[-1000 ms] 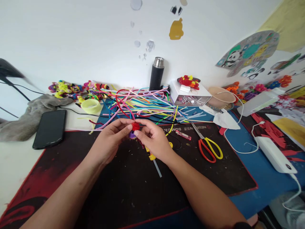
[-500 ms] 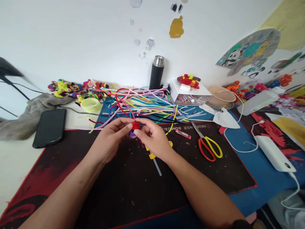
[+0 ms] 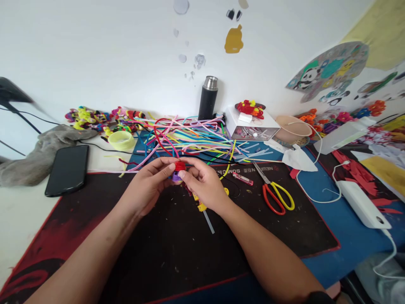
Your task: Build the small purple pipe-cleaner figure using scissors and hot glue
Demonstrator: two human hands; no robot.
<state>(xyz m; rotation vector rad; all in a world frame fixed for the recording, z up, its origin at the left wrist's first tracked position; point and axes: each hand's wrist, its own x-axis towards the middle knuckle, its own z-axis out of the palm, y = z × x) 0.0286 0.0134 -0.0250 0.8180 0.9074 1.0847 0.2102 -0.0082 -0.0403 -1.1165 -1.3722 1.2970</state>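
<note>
Between the fingertips of my left hand and my right hand is a small red and purple pipe-cleaner figure. Both thumbs press on its red top; the purple part shows just below. My fingers cover most of the rest. Under my right hand, yellow pieces and a pale translucent stick lie on the black mat; my hand partly hides them. Beyond my fingers lies a heap of coloured pipe cleaners.
Red-and-yellow-handled scissors lie on the mat at right, near a small pink-labelled item. A phone and a yellow-green ring-shaped roll are at left. Behind stand a black flask and a white drawer box. A white power bank lies far right.
My hands keep their hold on the figure and barely shift; slightly more of its purple part shows now. The view tilts a little; nothing else has visibly moved.
</note>
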